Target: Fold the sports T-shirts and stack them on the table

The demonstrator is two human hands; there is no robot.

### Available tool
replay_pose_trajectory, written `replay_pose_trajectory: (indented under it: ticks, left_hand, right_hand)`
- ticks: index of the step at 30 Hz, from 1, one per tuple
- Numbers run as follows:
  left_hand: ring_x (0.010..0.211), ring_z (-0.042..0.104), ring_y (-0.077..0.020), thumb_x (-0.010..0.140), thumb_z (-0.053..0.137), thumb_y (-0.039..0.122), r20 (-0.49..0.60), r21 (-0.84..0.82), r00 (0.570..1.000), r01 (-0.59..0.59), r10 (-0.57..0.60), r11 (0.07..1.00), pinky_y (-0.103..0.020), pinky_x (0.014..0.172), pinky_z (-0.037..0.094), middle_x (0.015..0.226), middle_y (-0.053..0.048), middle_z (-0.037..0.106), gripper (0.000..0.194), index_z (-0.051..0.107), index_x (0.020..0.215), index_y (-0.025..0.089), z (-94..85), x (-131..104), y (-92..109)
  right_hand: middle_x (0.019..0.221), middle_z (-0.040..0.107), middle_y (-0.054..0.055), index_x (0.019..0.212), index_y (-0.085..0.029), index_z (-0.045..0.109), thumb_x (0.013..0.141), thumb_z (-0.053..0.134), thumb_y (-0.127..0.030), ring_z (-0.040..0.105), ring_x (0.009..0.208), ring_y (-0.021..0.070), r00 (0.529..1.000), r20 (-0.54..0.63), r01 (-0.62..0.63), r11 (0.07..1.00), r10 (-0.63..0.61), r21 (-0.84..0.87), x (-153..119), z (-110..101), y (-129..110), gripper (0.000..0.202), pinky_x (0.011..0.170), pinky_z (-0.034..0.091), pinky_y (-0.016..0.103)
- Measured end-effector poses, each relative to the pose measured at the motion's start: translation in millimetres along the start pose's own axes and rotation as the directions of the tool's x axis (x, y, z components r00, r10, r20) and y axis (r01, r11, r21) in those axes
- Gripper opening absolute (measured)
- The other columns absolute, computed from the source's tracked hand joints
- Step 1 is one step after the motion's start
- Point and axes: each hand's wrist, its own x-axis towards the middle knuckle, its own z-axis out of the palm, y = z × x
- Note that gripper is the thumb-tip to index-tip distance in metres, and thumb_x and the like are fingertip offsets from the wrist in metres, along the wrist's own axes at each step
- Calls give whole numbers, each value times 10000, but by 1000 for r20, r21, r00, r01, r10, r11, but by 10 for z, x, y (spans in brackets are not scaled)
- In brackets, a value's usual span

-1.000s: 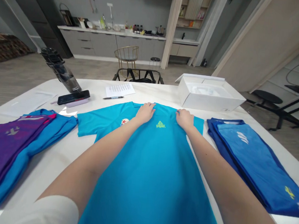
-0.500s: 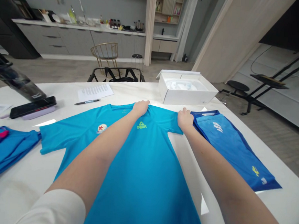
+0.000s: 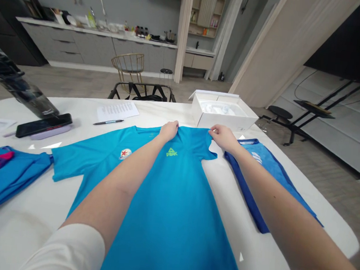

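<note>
A turquoise T-shirt (image 3: 174,201) lies spread front up on the white table, its neckline toward the far side. At the collar by the shoulder, my left hand (image 3: 169,131) pinches the cloth with closed fingers. My right hand (image 3: 222,136) grips the end of the right-hand sleeve between thumb and fingers, and the sleeve edge is bent there. Folded blue clothing (image 3: 277,171) with a dark blue edge lies to the right, partly behind my right forearm. Blue and purple clothing (image 3: 11,176) lies at the left.
An open white box (image 3: 221,121) stands at the table's far edge. Printed paper (image 3: 117,111) and a pen (image 3: 108,122) lie beyond the shirt. At the left are a black phone (image 3: 43,126) on a lilac case and a dark transparent device (image 3: 22,85). A chair stands behind the table.
My right hand has moved slightly left and up, drawing the sleeve end inward and bending it. The view has shifted a little. My left hand stays at the collar.
</note>
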Motion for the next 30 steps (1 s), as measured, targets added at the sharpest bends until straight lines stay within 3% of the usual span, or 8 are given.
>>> replay_pose_trajectory:
  ticks: [5, 9, 11, 15, 18, 21, 23, 30]
  left_hand:
    - [927, 704, -181, 935, 552, 214, -62, -539, 991, 68, -120, 839, -289, 863, 536, 1007, -71, 766, 191, 698, 1055, 185, -179, -143, -105]
    - [845, 724, -193, 959, 547, 345, 116, -852, 983, 172, -142, 494, -314, 796, 580, 933, -82, 777, 252, 704, 1046, 168, -379, -455, -334]
    - [835, 733, -231, 966, 532, 458, 206, -883, 972, 233, -110, 408, -356, 781, 598, 882, -97, 779, 340, 714, 979, 171, -501, -665, -570]
    - [939, 743, -272, 936, 480, 673, 368, -836, 909, 416, -197, 358, -391, 786, 610, 989, -111, 791, 543, 684, 1083, 191, -714, -1093, -1075]
    - [1053, 720, -267, 899, 583, 631, 334, -738, 892, 449, -305, 504, -355, 850, 583, 1142, -118, 765, 529, 663, 1176, 187, -766, -1314, -1246]
    - [1126, 686, -294, 789, 769, 450, 140, -479, 918, 391, -371, 786, -346, 925, 543, 1190, -142, 737, 524, 672, 1213, 157, -747, -1418, -1222]
    - [1120, 683, -309, 761, 797, 368, 86, -331, 931, 362, -354, 871, -351, 930, 536, 1164, -158, 736, 490, 696, 1182, 139, -731, -1448, -1168]
    - [957, 695, -231, 904, 628, 341, -45, -429, 961, 227, -271, 875, -339, 912, 536, 929, -45, 759, 189, 735, 947, 192, -709, -1552, -1056]
  right_hand:
    - [590, 609, -25, 868, -160, 685, 906, 693, -288, 538, 526, 109, 972, 165, 88, 907, -169, 412, -62, -57, -977, 134, 536, 423, 218]
    - [575, 593, -30, 895, -158, 706, 908, 709, -325, 503, 495, 103, 931, 237, 128, 856, -278, 500, 26, 466, -1693, 167, 504, 408, 218]
    - [626, 637, -9, 956, -162, 732, 949, 638, -314, 546, 540, 123, 913, 262, 182, 886, -313, 426, 113, 806, -1871, 179, 550, 447, 234]
    - [1027, 744, 94, 1084, -185, 765, 959, 522, -197, 664, 957, 216, 934, 160, 320, 947, -320, 23, 327, 1325, -1758, 274, 892, 514, 324]
    - [1378, 606, 142, 1307, -250, 693, 936, 472, -149, 539, 1264, 319, 952, 170, 290, 925, -254, -247, 470, 1516, -1438, 444, 1026, 469, 488]
    - [1554, 450, 115, 1422, -324, 596, 961, 444, -206, 390, 1406, 350, 959, 211, 252, 906, -187, -341, 569, 1618, -1174, 500, 1063, 409, 625]
    - [1615, 367, 103, 1415, -331, 592, 989, 423, -250, 314, 1453, 347, 959, 209, 256, 893, -189, -370, 609, 1664, -1082, 465, 1076, 372, 657]
    - [1439, 505, 153, 1174, -233, 670, 995, 500, -353, 427, 1334, 335, 950, 197, 300, 877, -240, -376, 680, 1687, -996, 274, 1040, 416, 586]
